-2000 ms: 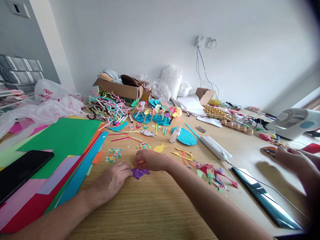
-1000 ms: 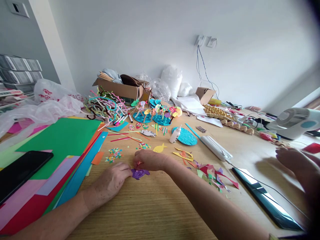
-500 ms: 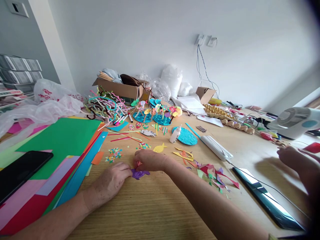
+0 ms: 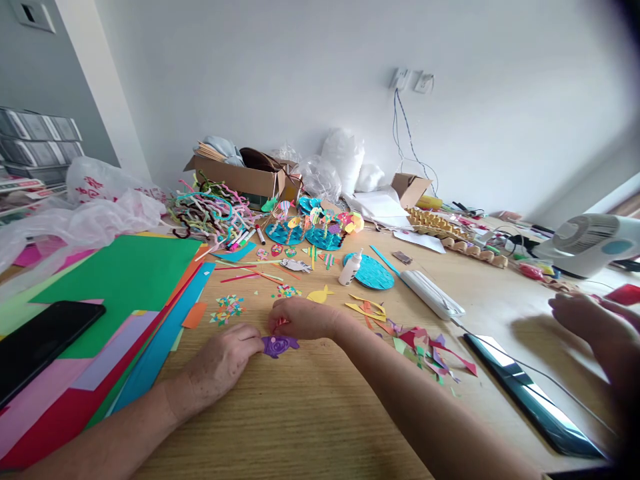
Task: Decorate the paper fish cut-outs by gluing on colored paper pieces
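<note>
A purple paper fish (image 4: 281,345) with swirl markings lies on the wooden table. Its left end is held down under the fingertips of my left hand (image 4: 231,357). Just above the fish, my right hand (image 4: 300,317) is curled with its fingertips pinched together; anything between them is too small to make out. One small pale dot shows on the purple paper. A yellow paper fish (image 4: 320,294) lies just beyond my right hand. Small heaps of paper confetti, one heap (image 4: 229,309) to the left and another (image 4: 289,291) behind, are near my hands.
Coloured paper sheets (image 4: 120,267) and a black phone (image 4: 47,340) lie left. A glue bottle (image 4: 351,268) stands by a blue disc (image 4: 376,272). Right are paper scraps (image 4: 425,347), a power strip (image 4: 433,295), a dark glossy device (image 4: 530,393) and another person's hand (image 4: 583,320).
My right hand has lifted slightly off the purple fish, so more of it and a pale dot now show. My left hand stays in place.
</note>
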Tool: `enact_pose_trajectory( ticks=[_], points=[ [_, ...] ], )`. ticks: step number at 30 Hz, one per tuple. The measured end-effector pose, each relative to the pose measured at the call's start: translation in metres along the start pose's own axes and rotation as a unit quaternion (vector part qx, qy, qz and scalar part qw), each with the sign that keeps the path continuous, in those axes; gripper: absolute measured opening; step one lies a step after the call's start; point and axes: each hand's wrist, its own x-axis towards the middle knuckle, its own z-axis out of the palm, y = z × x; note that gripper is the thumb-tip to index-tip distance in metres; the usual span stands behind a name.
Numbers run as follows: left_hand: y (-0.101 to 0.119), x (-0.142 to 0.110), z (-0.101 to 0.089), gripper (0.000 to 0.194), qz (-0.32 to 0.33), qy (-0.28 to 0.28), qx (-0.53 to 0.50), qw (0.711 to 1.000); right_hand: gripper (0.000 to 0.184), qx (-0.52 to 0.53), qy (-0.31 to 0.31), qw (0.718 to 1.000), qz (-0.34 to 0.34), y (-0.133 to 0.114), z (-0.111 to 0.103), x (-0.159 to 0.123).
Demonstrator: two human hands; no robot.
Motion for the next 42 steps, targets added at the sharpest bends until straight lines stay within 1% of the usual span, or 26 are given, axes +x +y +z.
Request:
enact_pose_trajectory(
  ticks=[10,20,26,30,33,38,40,42],
  points=[
    [-0.001,0.000,0.001,0.038,0.006,0.008,-0.003,1.000,0.022,0.014,0.013,1.000,-0.001,0.005,0.011,0.005],
    [0.000,0.000,0.000,0.041,-0.003,-0.003,-0.005,1.000,0.021,0.020,0.025,0.999,0.002,0.002,0.009,0.001],
    [0.000,0.001,0.000,0.038,-0.009,-0.005,-0.006,1.000,0.021,0.024,0.027,0.999,0.003,0.000,0.009,0.001],
    [0.000,0.000,0.000,0.037,-0.009,-0.006,-0.005,1.000,0.020,0.028,0.041,0.999,-0.002,-0.001,0.011,0.000],
    [-0.001,0.000,0.000,0.038,-0.003,0.000,-0.003,1.000,0.017,0.034,0.076,0.997,0.002,-0.005,0.009,-0.005],
    [-0.001,0.000,0.000,0.038,0.000,0.003,-0.011,1.000,0.017,0.047,0.181,0.981,0.053,-0.016,0.005,-0.022],
    [0.002,0.000,-0.003,0.038,0.002,0.004,-0.017,1.000,0.017,0.049,0.212,0.973,0.074,-0.022,0.010,-0.030],
    [0.005,0.001,-0.007,0.038,-0.003,-0.013,-0.028,1.000,0.015,0.052,0.240,0.966,0.085,-0.028,0.018,-0.038]
  ],
)
